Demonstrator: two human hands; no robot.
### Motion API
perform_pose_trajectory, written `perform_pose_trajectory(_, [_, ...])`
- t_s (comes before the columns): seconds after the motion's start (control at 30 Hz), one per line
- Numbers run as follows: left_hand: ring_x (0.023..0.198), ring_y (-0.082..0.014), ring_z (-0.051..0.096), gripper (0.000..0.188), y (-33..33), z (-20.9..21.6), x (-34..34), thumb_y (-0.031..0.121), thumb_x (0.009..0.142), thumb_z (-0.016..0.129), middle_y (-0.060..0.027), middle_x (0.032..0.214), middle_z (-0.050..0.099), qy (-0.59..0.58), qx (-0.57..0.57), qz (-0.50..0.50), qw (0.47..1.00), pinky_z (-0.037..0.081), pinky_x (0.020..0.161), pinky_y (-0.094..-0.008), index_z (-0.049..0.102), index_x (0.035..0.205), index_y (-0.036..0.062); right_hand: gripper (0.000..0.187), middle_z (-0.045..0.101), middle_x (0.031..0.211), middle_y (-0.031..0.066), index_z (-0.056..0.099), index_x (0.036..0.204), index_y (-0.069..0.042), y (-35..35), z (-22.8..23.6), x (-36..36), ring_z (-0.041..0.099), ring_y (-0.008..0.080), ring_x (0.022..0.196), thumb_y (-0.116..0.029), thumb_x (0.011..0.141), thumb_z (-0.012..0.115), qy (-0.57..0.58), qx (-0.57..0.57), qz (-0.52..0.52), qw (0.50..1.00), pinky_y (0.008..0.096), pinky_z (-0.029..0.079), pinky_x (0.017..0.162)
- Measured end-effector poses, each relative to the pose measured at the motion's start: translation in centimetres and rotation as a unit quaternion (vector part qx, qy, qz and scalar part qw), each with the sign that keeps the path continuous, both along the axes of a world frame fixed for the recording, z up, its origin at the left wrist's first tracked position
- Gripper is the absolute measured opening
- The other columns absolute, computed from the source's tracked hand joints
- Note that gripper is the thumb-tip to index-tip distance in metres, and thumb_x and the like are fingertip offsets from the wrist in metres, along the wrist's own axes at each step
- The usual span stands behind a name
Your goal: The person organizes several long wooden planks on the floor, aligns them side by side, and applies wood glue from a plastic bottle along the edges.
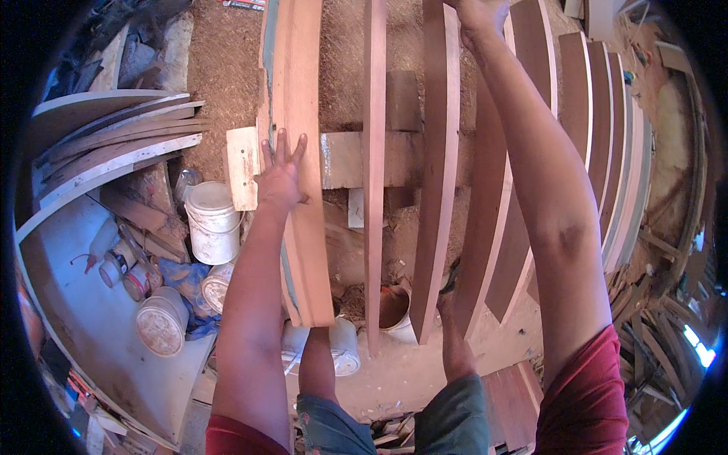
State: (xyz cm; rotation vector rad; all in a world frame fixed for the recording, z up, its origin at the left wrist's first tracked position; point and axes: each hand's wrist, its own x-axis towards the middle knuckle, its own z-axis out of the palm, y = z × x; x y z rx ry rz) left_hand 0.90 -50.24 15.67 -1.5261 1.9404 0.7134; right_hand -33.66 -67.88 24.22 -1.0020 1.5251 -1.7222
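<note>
A: Your hands, state?

B: Your left hand (280, 176) lies flat on the wide board (307, 98), fingers spread. Your right hand (481, 17) is cut off by the upper edge, over the boards set on edge (437, 197); whether its fingers pinch or touch one, cannot tell.

A: Position of the wide board?

B: In front of you, left of centre, broad face up. The narrow board (373, 227) is to its right, well apart. A crosspiece (345, 161) shows in the gap between them; a pale block (243, 168) sits just beside the wide board's left edge.

A: Labels, writing?

B: A packet (243, 4) at the upper edge bears coloured print, cropped and too small to read. The white bucket (214, 231), below the pale block, is dirt-smeared.
</note>
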Motion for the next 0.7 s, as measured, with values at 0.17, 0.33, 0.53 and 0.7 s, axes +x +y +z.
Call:
perform_pose_trajectory(0.17, [0.151, -0.0454, 0.01, 0.145, 0.3, -0.3, 0.1, 0.023, 0.047, 0.099, -0.0072, 0.169, 0.001, 0.011, -0.02, 0.0, 1.0, 0.044, 0.111, -0.0574, 0.009, 0.159, 0.0402, 0.042, 0.07, 0.106, 0.01, 0.062, 0.118, -0.001, 3.7, 0.4, 0.5, 0.07, 0.0208, 0.091, -0.006, 0.082, 0.082, 0.006, -0.013, 0.031, 0.999, 0.0319, 0.06, 0.069])
perform_pose_trajectory(0.33, [0.153, -0.0401, 0.008, 0.142, 0.5, -0.6, 0.3, 0.025, 0.051, 0.098, -0.0035, 0.169, 0.0, 0.017, -0.025, 0.0, 1.0, 0.043, 0.108, -0.0638, 0.007, 0.159, 0.0412, 0.04, 0.07, 0.105, 0.0094, 0.061, 0.117, 0.0, 7.8, 0.8, 0.3, 0.07, 0.0203, 0.091, -0.006, 0.083, 0.082, -0.005, 0.009, 0.068, 0.998, 0.0331, 0.06, 0.072])
perform_pose_trajectory(0.53, [0.154, -0.0377, 0.008, 0.141, 0.8, -1.1, 0.5, 0.023, 0.052, 0.097, -0.002, 0.169, 0.001, 0.011, -0.034, 0.002, 0.999, 0.043, 0.112, -0.0596, 0.008, 0.158, 0.0444, 0.04, 0.071, 0.103, 0.0092, 0.062, 0.116, 0.001, 12.9, 1.5, 1.0, 0.07, 0.0191, 0.093, -0.006, 0.082, 0.082, 0.011, 0.035, 0.092, 0.995, 0.0316, 0.059, 0.075])
perform_pose_trajectory(0.7, [0.153, -0.039, 0.011, 0.141, 1.1, -1.4, 0.6, 0.022, 0.05, 0.098, -0.0028, 0.169, 0.004, 0.017, -0.051, -0.004, 0.999, 0.042, 0.115, -0.0549, 0.011, 0.158, 0.0444, 0.043, 0.071, 0.104, 0.0086, 0.062, 0.117, 0.0, 17.1, 1.7, 1.2, 0.069, 0.0186, 0.095, -0.008, 0.081, 0.084, 0.013, 0.069, 0.103, 0.992, 0.0314, 0.058, 0.08])
